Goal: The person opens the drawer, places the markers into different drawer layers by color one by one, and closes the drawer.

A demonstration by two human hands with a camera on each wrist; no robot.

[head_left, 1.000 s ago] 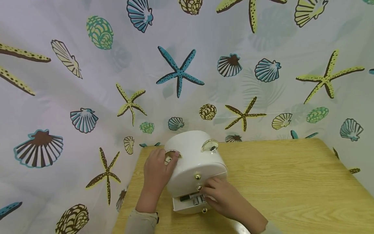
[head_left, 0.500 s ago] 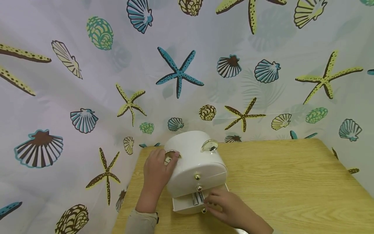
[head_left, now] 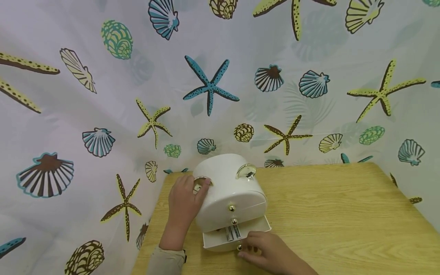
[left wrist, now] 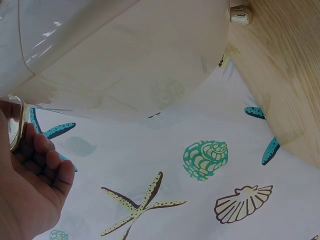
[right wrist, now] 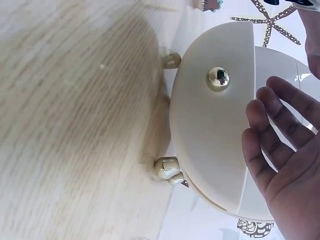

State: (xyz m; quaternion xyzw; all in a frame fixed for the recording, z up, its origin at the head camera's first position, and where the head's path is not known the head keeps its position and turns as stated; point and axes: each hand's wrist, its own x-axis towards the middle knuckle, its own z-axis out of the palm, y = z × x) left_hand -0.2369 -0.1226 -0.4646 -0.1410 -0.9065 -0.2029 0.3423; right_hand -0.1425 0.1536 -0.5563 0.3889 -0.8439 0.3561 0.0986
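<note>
A white rounded storage box [head_left: 223, 183] with gold knobs stands on the table, its bottom drawer [head_left: 254, 226] pulled out. Two narrow silvery items [head_left: 233, 233] lie in that drawer. My left hand [head_left: 185, 200] grips the gold ring handle [left wrist: 17, 122] on the box's left; its fingers curl by the ring in the left wrist view. My right hand [head_left: 269, 252] is at the drawer front, with its thumb near the lower gold knob [right wrist: 218, 79]. Seen from the right wrist, its fingers are loosely extended beside the drawer's upper edge and hold nothing.
A second ring handle [head_left: 246, 171] stands up on the box's right side. The wooden table [head_left: 326, 206] extends to the right. A white curtain [head_left: 233, 46] printed with shells and starfish hangs behind and on the left.
My right hand has drawn back from inside the drawer toward me, down to its front. A black pen-like item seen in the drawer earlier is out of sight. My left hand has stayed put.
</note>
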